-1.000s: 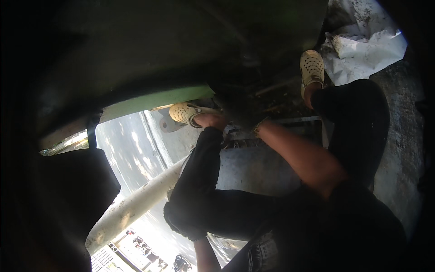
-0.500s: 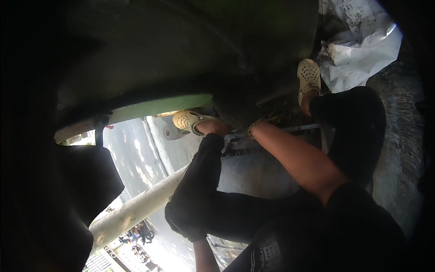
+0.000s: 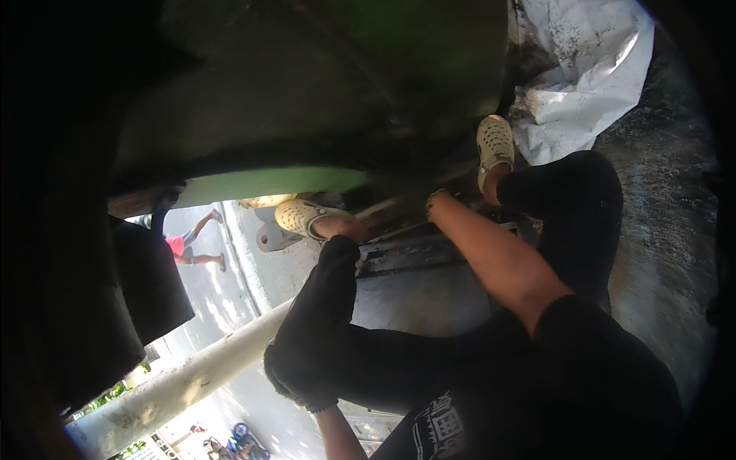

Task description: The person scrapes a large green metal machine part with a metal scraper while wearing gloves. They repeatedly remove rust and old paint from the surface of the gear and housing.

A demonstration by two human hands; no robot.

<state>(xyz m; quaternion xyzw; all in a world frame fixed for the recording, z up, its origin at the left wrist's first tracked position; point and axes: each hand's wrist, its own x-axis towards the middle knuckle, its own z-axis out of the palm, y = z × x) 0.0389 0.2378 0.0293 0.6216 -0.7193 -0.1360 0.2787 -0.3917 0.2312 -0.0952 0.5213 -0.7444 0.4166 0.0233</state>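
Reaching between two tan clogs (image 3: 300, 218), the right hand (image 3: 415, 190) is lost in shadow near one metal frame (image 3: 399, 253); the left hand (image 3: 295, 383) rests against one knee (image 3: 303, 345). I cannot tell how either's fingers stand. Beyond one pale pole (image 3: 207, 368), one pedestrian (image 3: 179, 245) is on a sunlit road (image 3: 205, 285).

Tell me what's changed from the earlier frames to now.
The right forearm has moved toward the right clog; its hand is too shadowed to show any grip change. A passer-by in a pinkish top has come into view on the road at left. The whole view has shifted too. The left hand stays at the bent left knee.
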